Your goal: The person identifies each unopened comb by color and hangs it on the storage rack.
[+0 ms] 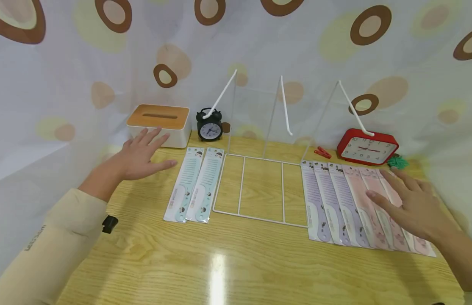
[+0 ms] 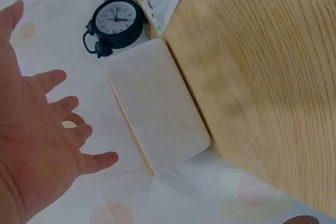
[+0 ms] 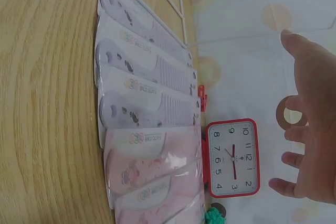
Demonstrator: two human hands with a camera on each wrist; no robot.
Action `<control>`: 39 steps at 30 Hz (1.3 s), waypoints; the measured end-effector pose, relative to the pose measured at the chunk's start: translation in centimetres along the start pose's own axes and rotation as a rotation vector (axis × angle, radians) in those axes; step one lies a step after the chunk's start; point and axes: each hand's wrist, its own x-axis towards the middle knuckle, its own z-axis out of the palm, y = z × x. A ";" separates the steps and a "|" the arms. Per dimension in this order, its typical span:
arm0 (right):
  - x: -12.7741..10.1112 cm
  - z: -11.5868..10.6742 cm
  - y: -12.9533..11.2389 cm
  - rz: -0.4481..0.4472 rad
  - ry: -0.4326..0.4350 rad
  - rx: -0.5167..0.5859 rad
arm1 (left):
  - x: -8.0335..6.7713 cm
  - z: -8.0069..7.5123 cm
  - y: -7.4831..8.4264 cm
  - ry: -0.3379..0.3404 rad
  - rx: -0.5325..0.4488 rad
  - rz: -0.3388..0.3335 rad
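My left hand [image 1: 138,160] hovers with spread fingers in front of the tissue box, left of two packaged light-green combs [image 1: 185,184]. Over the right side of the table, my right hand [image 1: 417,207] is also spread and holds nothing, overlapping several packaged pink combs [image 1: 365,203] in the head view. Three packaged purple combs [image 3: 170,69] lie beside the pink ones in an overlapping row. Between the green and purple combs stands a white wire rack [image 1: 241,186] with three upright hooked arms.
Along the back are a white tissue box [image 1: 179,137] with a wooden lid, a black twin-bell alarm clock [image 1: 210,131], a small red clip [image 1: 322,152], a red-framed clock [image 1: 369,148] and a green item [image 1: 398,162]. A patterned curtain [image 1: 144,38] hangs behind the wooden table.
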 end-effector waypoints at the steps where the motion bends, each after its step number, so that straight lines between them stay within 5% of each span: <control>1: 0.1 0.2 -0.2 -0.019 -0.007 0.035 | 0.4 0.2 -0.2 -0.008 -0.043 0.007; 8: 0.8 2.2 -2.5 -0.093 -0.135 0.164 | 4.1 2.3 -1.5 -0.062 -0.325 0.055; 20: 1.7 8.2 -5.5 -0.078 -0.203 0.490 | 7.8 6.0 -2.7 -0.070 -0.656 -0.069; 24: 1.6 9.9 -5.9 -0.084 -0.196 0.631 | 8.5 7.0 -3.0 -0.061 -0.689 -0.096; 34: 1.6 11.4 -5.9 -0.108 -0.156 0.679 | 9.1 9.3 -3.5 -0.060 -0.676 -0.179; 39: 1.6 11.7 -5.7 -0.118 -0.140 0.645 | 9.6 9.5 -4.1 -0.037 -0.655 -0.098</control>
